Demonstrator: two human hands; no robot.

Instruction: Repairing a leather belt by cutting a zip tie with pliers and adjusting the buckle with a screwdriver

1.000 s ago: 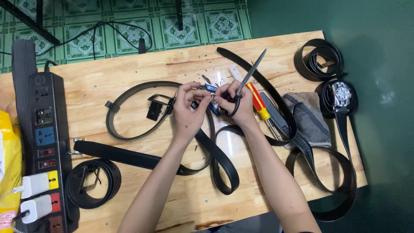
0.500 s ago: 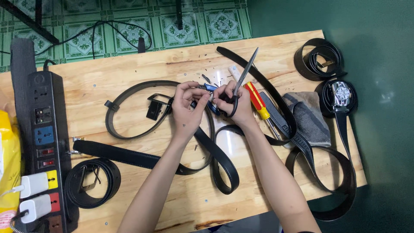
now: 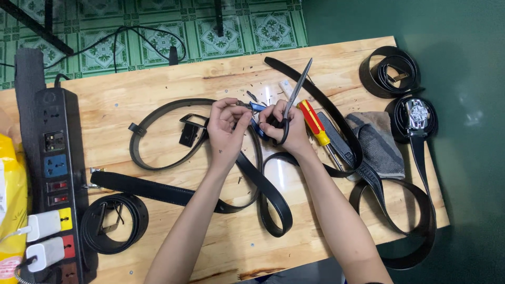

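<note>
Both hands meet above the middle of a wooden table [image 3: 158, 79]. My right hand [image 3: 286, 129] grips a pair of scissors [image 3: 294, 94] by the black handles, blades pointing up and away. My left hand [image 3: 226, 129] pinches the end of a black belt [image 3: 263, 184] right beside the scissors, next to a small blue-handled tool [image 3: 258, 108]. The belt loops down toward the front edge. A second black belt with a square buckle [image 3: 189, 129] curves to the left of my left hand.
A red-and-yellow screwdriver [image 3: 314, 122] and a grey cloth [image 3: 376, 142] lie right of my hands. Coiled belts sit at far right [image 3: 392, 71], by a silver buckle [image 3: 418, 113], and lower left [image 3: 113, 223]. A black power strip [image 3: 55, 173] with plugs lines the left edge.
The scissors have tilted slightly more upright in my right hand. Both hands stay in nearly the same place over the belt end.
</note>
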